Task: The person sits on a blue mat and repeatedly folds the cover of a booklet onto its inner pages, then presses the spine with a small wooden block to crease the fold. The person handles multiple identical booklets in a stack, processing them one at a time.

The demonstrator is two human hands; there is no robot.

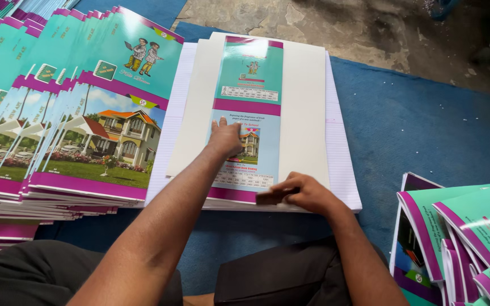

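- Underneath, a blue mat (426, 130) carries a fanned stack of printed covers (80, 113) at the left.
- White board (304, 107) lies on lined paper, just beside that stack.
- Teal-and-magenta cover sheet (252, 68) lies along the board's middle.
- Left hand (225, 137) presses flat on the sheet, fingers spread.
- Right hand (307, 192) is clamped on a small dark block (270, 196) at the sheet's near edge.

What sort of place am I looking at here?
Probably a small notebook-binding workshop, worked on the floor: fanned stacks of printed covers, a cover sheet on ruled paper, blue floor mat over bare concrete.
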